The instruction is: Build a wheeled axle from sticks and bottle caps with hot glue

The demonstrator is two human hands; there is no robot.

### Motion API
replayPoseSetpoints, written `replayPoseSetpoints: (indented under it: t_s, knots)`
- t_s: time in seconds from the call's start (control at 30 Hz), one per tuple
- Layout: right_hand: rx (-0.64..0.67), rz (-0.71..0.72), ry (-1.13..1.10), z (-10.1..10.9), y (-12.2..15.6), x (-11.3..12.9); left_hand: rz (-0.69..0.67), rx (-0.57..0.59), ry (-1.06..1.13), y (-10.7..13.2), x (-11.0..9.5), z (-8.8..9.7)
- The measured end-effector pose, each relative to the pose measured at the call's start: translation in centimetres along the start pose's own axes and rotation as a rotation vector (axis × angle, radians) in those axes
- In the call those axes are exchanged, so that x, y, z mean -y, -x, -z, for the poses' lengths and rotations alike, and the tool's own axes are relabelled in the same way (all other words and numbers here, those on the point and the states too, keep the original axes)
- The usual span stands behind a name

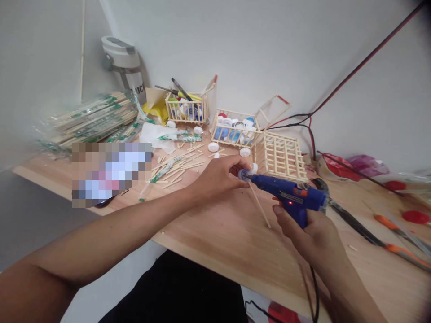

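We look first at a small white plastic cap [253,168] at the upper end of a thin wooden stick [260,205]. A round blue part [243,175] sits against the cap, but we cannot tell if it belongs to it. The long axis of the stick runs down and away to our right, tilted, and we cannot tell if its lower end touches the wooden surface [215,237]. Our left hand [215,177] is the nearer one to the cap, and its grip is closed, with the fingertips pinching at the cap. Our right hand [311,233] has its grip closed around a blue hot glue gun [289,195], and the gun's front end points left at the blue part. Behind the hands lies a flat lattice panel [284,157] made of wooden sticks, beside a small stick cart [235,130] full of bottle caps. Further left lie bundles of wrapped chopsticks [90,119].
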State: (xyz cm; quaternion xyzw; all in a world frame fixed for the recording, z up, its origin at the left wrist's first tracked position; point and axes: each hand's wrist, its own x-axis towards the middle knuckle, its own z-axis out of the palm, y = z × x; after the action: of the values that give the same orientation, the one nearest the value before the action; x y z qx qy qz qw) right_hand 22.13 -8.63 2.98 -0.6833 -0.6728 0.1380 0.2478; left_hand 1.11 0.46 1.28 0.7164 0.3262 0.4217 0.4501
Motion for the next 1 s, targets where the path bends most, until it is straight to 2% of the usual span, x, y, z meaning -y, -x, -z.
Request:
replayPoseSetpoints:
  t_s: [0.1, 1.0]
  knots:
    - [-0.034, -0.022, 0.0, -0.03, 0.14, 0.26, 0.002, -0.011, -0.013, -0.01, 0.08, 0.08]
    - [-0.021, 0.03, 0.025, -0.1, 0.1, 0.14, 0.006, -0.027, -0.017, 0.04, -0.01, -0.06]
